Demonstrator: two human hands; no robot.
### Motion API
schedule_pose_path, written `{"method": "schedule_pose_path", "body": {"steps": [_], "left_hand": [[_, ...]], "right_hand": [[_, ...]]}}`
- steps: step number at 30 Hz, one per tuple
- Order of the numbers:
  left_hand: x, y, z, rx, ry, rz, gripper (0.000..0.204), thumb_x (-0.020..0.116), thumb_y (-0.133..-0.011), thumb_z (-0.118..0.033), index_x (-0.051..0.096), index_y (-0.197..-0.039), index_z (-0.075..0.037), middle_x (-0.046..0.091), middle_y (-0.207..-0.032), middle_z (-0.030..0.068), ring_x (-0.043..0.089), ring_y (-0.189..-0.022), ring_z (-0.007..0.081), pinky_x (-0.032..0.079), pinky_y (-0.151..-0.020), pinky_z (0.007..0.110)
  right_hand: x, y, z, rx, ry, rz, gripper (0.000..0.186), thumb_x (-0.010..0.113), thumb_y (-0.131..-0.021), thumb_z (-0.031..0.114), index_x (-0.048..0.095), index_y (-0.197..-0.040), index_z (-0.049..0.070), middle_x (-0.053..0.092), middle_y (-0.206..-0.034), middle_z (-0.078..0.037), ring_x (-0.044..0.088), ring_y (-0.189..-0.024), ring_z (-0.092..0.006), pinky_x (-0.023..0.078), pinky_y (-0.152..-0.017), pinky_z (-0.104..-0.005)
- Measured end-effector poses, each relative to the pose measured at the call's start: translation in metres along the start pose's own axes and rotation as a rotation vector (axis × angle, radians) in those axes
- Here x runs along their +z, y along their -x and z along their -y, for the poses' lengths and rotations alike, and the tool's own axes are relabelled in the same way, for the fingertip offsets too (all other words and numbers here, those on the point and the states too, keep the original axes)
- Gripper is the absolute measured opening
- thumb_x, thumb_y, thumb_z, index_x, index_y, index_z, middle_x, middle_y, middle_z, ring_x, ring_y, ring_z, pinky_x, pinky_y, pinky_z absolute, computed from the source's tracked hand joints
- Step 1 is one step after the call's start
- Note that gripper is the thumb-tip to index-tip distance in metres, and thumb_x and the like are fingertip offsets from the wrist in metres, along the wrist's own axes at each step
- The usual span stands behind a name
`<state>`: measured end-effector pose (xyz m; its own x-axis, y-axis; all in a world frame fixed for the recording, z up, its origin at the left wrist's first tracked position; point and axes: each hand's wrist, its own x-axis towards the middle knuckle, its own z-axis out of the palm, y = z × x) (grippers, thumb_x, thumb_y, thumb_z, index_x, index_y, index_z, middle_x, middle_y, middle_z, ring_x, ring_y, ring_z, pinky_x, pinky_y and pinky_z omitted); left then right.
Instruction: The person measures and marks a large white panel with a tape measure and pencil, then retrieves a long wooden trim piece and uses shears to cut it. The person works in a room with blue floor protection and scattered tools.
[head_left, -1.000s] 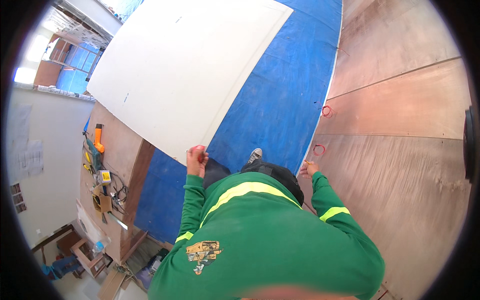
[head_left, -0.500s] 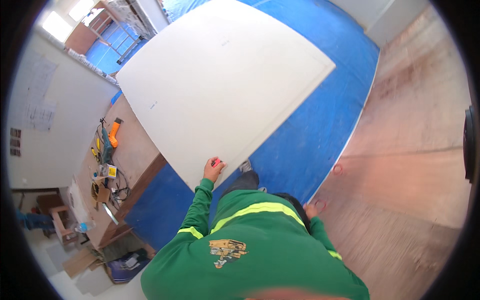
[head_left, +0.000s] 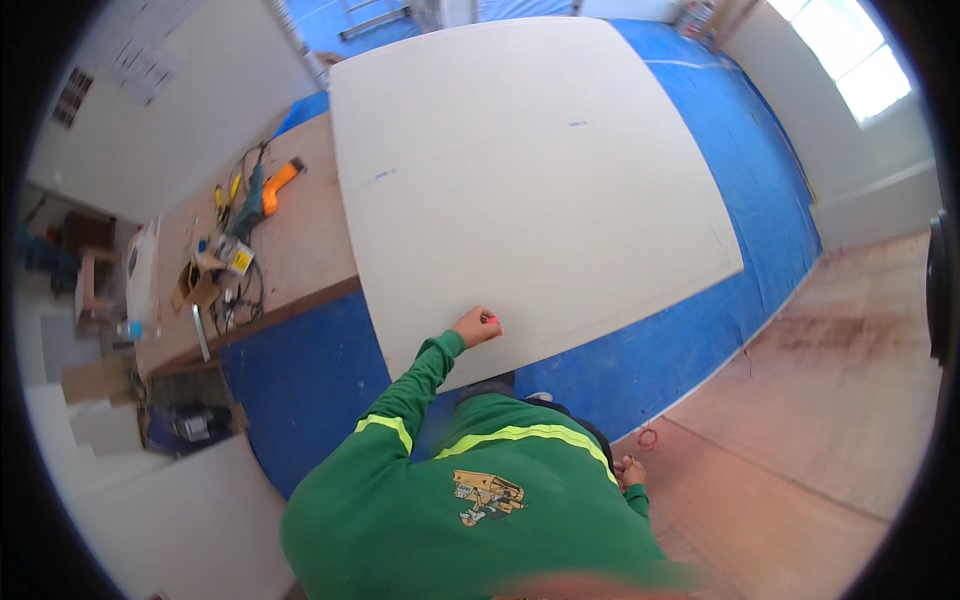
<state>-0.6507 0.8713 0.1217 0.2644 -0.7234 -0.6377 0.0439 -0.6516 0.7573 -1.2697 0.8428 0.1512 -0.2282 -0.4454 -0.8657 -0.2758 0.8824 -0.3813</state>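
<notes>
A large off-white board [head_left: 540,190] lies flat in front of me, its near edge close to my body. My left hand [head_left: 473,328] is over the board's near part, fingers closed round a small red-and-black object [head_left: 492,321]. Most of that object is hidden by the fingers, so its kind does not show. Down by my right hip, away from the board, is my right hand [head_left: 630,471]. Its fingers are curled together, and whatever may be in them is too small to make out.
Left of the board stands a wooden bench [head_left: 310,230] bearing an orange tool [head_left: 282,185], a green power tool [head_left: 246,207], cords and a small box [head_left: 237,255]. Blue sheeting [head_left: 300,385] covers the floor. A red ring [head_left: 648,440] lies on brownish flooring at right.
My view has swung to the right, bringing a window into sight. My left hand, still gripping the red-and-black object, is now farther in from the board's near corner. My right hand stays beside my hip.
</notes>
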Motion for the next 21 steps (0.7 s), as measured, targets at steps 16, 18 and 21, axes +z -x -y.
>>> {"method": "schedule_pose_path", "body": {"steps": [16,18,21], "left_hand": [[0.051,0.017,0.014,0.110,-0.197,-0.317,0.060,0.084,-0.064,-0.032,0.059,-0.111,-0.003,0.062,-0.112,0.0191,0.059,-0.108,0.0368,0.050,-0.095,0.045],[0.055,0.019,0.011,0.122,-0.226,-0.374,0.058,0.084,-0.064,-0.031,0.058,-0.108,-0.003,0.062,-0.109,0.0188,0.060,-0.104,0.0362,0.051,-0.093,0.044],[0.058,0.018,0.005,0.117,-0.294,-0.403,0.057,0.083,-0.063,-0.030,0.058,-0.105,-0.003,0.062,-0.106,0.0183,0.061,-0.101,0.0354,0.052,-0.091,0.044]], "right_hand": [[0.040,-0.100,0.193,-0.204,0.413,0.177,0.024,0.063,-0.102,0.029,0.057,-0.114,0.010,0.072,-0.097,-0.010,0.072,-0.072,-0.0224,0.057,-0.055,-0.0373],[0.039,-0.098,0.205,-0.222,0.362,0.200,0.025,0.063,-0.102,0.029,0.057,-0.116,0.010,0.072,-0.098,-0.009,0.072,-0.072,-0.0223,0.057,-0.056,-0.0371],[0.034,-0.102,0.205,-0.224,0.339,0.194,0.022,0.066,-0.101,0.029,0.057,-0.113,0.013,0.073,-0.094,-0.007,0.073,-0.072,-0.0198,0.056,-0.053,-0.0361]]}}
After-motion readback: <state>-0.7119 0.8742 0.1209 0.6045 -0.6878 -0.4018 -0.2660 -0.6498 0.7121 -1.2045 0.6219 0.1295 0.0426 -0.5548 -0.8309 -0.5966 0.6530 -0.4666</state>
